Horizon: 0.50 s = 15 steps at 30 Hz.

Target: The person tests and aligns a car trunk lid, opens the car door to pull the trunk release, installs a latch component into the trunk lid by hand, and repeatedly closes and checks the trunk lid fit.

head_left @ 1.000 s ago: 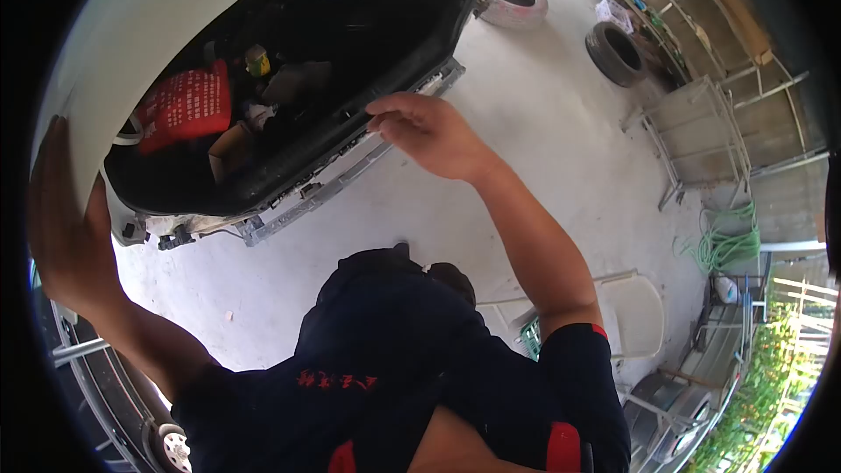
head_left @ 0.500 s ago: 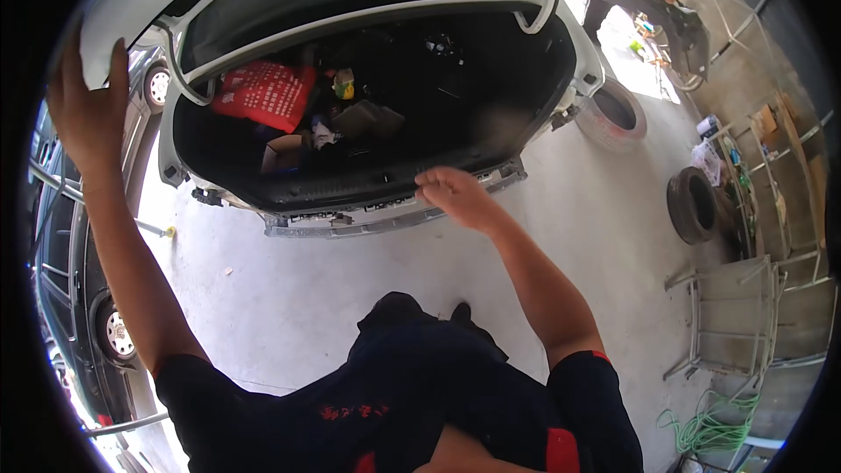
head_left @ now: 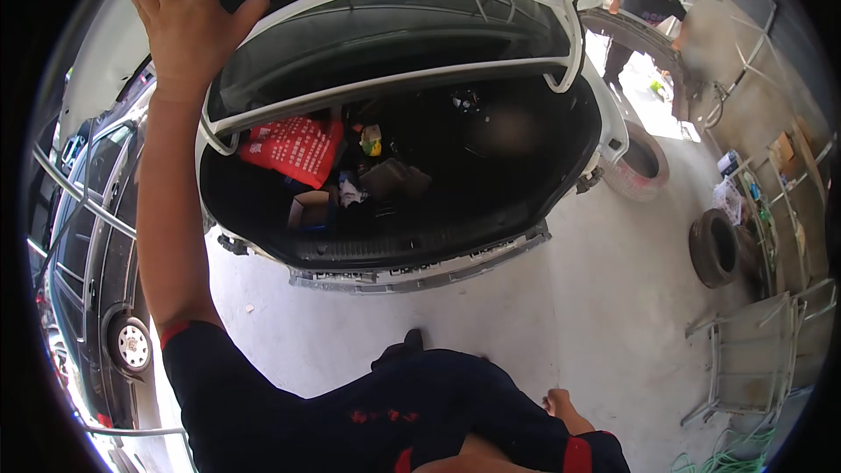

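My left hand (head_left: 188, 22) is raised at the upper left with its fingers spread, against the underside of the raised white trunk lid (head_left: 101, 52). Low at my right side hangs my right hand (head_left: 558, 401), small in view, its fingers loosely curled and nothing visible in them. Before me is the open car trunk (head_left: 491, 201). Inside it lie a red bag (head_left: 293, 147) with white printing, an open cardboard box (head_left: 310, 208), a yellow-and-green package (head_left: 371, 140) and a crumpled white item (head_left: 352, 193).
A dark car (head_left: 118, 236) stands along the left. On the right are a tire (head_left: 714, 248), another tire (head_left: 638, 162) near the car's corner, a metal frame stand (head_left: 752, 355) and green hose (head_left: 727, 455). Another person (head_left: 644, 13) stands beyond the car at the upper right.
My left hand has moved up and right in view, with the lid. My right hand has dropped from near the trunk's rear edge to my side. The view has shifted.
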Tool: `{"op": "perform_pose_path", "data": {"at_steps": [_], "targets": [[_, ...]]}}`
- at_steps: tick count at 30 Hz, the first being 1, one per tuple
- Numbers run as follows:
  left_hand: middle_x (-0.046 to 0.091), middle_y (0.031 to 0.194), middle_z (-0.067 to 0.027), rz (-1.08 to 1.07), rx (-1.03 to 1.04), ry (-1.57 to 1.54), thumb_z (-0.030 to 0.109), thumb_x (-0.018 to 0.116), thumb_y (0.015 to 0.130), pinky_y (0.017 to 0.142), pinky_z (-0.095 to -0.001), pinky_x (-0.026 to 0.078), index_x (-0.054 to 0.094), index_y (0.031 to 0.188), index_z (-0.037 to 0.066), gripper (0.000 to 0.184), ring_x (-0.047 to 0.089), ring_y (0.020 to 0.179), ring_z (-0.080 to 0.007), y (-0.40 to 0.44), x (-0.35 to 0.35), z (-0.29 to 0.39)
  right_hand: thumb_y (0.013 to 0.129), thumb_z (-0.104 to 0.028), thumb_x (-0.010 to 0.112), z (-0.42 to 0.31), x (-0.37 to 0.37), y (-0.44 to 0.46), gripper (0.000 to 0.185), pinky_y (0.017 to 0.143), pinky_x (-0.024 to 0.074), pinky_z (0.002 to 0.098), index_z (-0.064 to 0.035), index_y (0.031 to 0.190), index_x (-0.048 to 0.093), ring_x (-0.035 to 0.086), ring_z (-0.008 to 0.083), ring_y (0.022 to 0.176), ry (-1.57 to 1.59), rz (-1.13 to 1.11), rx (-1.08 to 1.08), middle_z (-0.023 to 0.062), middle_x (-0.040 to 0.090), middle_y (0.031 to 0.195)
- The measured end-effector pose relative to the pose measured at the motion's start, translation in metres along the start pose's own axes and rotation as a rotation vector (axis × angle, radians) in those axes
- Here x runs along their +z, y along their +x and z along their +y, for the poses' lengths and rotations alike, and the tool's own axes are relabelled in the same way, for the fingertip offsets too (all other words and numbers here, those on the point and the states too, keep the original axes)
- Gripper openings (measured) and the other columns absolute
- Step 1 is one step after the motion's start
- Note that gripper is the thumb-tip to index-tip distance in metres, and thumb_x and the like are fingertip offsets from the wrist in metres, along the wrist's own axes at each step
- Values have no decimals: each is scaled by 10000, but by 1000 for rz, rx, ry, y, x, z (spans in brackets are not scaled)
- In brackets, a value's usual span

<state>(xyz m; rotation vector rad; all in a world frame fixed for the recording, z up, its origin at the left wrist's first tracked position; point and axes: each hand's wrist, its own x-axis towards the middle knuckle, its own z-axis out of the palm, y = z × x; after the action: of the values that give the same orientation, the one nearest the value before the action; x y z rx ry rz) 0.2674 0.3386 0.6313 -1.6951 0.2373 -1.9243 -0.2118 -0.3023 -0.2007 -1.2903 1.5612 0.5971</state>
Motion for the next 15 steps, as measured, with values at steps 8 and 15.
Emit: {"op": "perform_pose_path", "data": {"at_steps": [8,15], "targets": [[355,1615,-241,61,-7,-47,118,990,555,1259,-701,249,506,1125,109,748,317,1521,-519,34,36,-13,1030,-89,512,-63,94,-105,137,558,466,358,-50,1086,631,616,197,636,220,-204,-177,106,662,825],[390,1545,-256,79,9,-235,121,1000,529,1179,-621,366,515,1116,94,762,350,1455,-525,58,71,-33,1036,-223,611,-156,228,-182,315,659,553,348,-6,1244,706,698,198,811,-39,-383,-555,110,757,1014]]}}
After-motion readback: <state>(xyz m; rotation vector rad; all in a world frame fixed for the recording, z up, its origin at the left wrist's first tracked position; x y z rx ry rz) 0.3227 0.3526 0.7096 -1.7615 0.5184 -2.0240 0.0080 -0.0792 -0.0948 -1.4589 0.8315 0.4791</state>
